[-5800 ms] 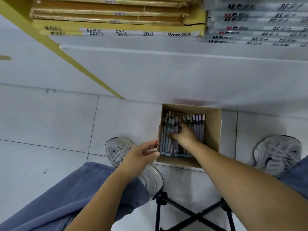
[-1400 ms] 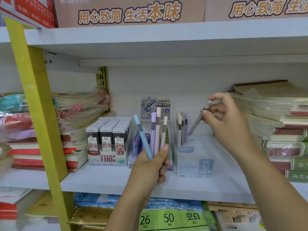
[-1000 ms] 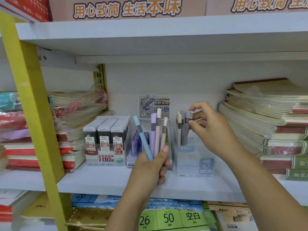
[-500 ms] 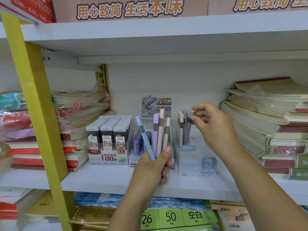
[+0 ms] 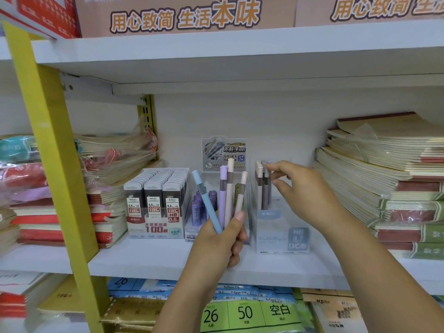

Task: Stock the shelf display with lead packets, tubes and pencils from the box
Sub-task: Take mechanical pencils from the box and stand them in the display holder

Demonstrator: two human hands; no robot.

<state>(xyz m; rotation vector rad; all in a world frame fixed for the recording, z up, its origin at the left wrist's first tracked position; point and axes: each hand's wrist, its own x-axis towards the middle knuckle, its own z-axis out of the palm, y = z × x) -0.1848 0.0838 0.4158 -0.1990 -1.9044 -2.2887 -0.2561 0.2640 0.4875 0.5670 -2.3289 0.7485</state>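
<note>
Once the grey pencil (image 5: pixel 265 188) stood among others in the clear holder (image 5: pixel 281 233), no longer tilted midair, my right hand (image 5: pixel 302 191) lingered at its cap; whether it still pinched, I couldn't tell. My left hand (image 5: pixel 221 241) clutched four pencils (image 5: pixel 227 198) awaiting the same slot.

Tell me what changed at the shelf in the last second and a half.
The right hand brought its tilted grey pencil down into the clear holder, where it now stands upright among the others; fingertips remain at its top, release unclear. The left hand still grips four pencils; the lead packets are unmoved.
</note>
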